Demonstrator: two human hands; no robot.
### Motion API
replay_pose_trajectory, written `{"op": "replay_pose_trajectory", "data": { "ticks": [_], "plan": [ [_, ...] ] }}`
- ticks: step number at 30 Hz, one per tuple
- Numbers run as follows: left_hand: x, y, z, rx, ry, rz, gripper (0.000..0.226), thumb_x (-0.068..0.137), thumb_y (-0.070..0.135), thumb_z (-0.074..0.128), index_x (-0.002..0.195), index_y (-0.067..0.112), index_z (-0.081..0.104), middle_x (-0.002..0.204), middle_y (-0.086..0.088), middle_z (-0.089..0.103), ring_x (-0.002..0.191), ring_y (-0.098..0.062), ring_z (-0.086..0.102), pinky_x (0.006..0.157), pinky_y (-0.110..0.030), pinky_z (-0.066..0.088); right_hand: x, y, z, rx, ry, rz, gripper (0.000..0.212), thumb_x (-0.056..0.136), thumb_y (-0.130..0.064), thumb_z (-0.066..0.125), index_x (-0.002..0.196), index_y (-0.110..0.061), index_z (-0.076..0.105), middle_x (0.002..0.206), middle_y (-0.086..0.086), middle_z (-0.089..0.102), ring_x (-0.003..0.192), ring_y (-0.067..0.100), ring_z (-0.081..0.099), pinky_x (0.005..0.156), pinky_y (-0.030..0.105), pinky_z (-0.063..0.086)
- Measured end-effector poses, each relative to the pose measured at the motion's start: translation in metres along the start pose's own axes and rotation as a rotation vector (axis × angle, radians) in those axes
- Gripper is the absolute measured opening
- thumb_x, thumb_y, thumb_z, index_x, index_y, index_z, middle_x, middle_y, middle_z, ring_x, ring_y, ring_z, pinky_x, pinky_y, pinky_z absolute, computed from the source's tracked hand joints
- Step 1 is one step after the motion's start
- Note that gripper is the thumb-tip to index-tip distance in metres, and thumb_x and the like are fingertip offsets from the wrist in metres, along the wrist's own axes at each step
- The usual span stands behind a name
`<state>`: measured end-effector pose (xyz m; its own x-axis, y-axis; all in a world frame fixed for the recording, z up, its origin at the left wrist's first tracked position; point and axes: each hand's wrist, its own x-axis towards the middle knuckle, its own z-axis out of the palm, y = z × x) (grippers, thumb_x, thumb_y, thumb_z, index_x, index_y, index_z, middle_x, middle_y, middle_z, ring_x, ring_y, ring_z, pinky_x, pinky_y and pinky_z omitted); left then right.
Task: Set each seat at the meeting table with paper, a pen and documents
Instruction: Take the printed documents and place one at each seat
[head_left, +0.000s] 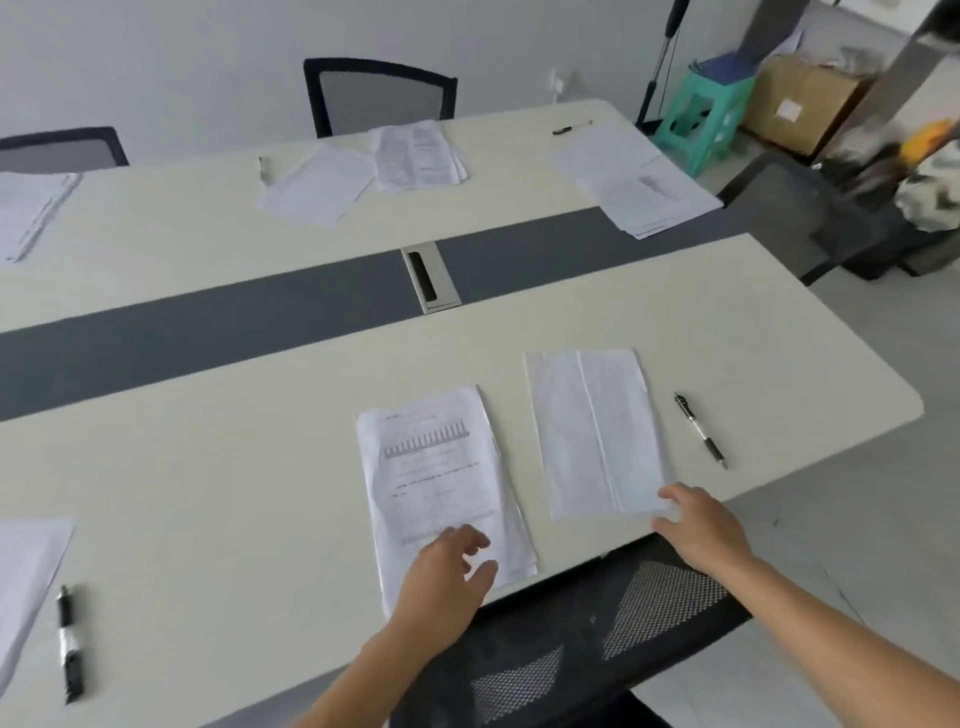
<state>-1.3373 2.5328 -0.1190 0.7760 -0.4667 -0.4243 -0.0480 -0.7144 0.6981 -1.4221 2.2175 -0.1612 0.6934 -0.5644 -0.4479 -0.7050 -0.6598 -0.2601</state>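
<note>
While the left hand (447, 566), fingers loosely spread, lies over the documents (436, 478) at 6 o'clock, the right hand (701, 525) sets relaxed fingertips on the near corner of the paper (597, 431) at 4 o'clock. Both stacks run roughly 12 to 6. The pen (700, 430), just right of the paper, lies 11 to 5 with its tip toward 5.

The table (208, 493) has a smooth, matt cream top. A matt dark grey strip (208, 332) runs down its middle, and the pale hatch (441, 301) set in it looks like brushed metal. At the table's near edge, the documents (441, 467) are thin, slightly crumpled printed paper. The blank sheets (597, 431) show a fold crease. The pen (700, 430), nearer the table's right end, is glossy black and clear plastic. The chair (571, 623) at that edge has black mesh cloth.
</note>
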Motion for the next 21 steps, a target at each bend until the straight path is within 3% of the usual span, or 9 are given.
{"op": "replay_pose_trajectory", "data": {
  "ticks": [3,9,14,21],
  "plan": [
    [0.028,0.023,0.03,0.181,-0.039,0.105,0.032,0.093,0.034,0.053,0.124,0.025,0.054,0.128,0.009,0.05,0.111,-0.009,0.055,0.092,-0.023,0.045,0.022,0.019,-0.009,-0.037,0.019,-0.009,0.047,0.09,-0.029,0.059,0.135,-0.018,0.049,0.136,0.007,0.05,0.117,0.024,0.054,0.09,0.036,0.049],
    [0.09,0.064,0.092,0.493,-0.097,0.13,0.042,0.098,0.03,0.044,0.139,0.023,0.04,0.153,0.001,0.022,0.137,-0.018,0.03,0.097,-0.03,0.045,0.1,0.055,-0.04,0.029,0.133,0.034,0.041,0.089,-0.024,0.058,0.128,-0.014,0.053,0.13,0.011,0.052,0.117,0.031,0.05,0.085,0.041,0.048],
    [0.129,0.066,0.135,0.669,-0.144,0.08,0.052,0.099,0.029,0.043,0.147,0.026,0.026,0.162,-0.008,-0.002,0.149,-0.026,0.002,0.117,-0.038,0.023,0.147,0.086,-0.044,0.065,0.047,0.075,0.037,0.088,-0.024,0.058,0.123,-0.013,0.054,0.12,0.015,0.059,0.107,0.036,0.058,0.08,0.038,0.045],
    [0.121,0.063,0.17,0.688,-0.069,-0.06,0.055,0.099,0.026,0.042,0.149,0.031,0.02,0.161,-0.01,0.002,0.148,-0.029,0.003,0.117,-0.041,0.021,0.176,0.082,-0.052,0.135,-0.119,-0.02,0.026,0.086,-0.018,0.062,0.111,-0.015,0.06,0.101,0.002,0.069,0.091,0.027,0.062,0.075,0.03,0.045]
  ]
}}
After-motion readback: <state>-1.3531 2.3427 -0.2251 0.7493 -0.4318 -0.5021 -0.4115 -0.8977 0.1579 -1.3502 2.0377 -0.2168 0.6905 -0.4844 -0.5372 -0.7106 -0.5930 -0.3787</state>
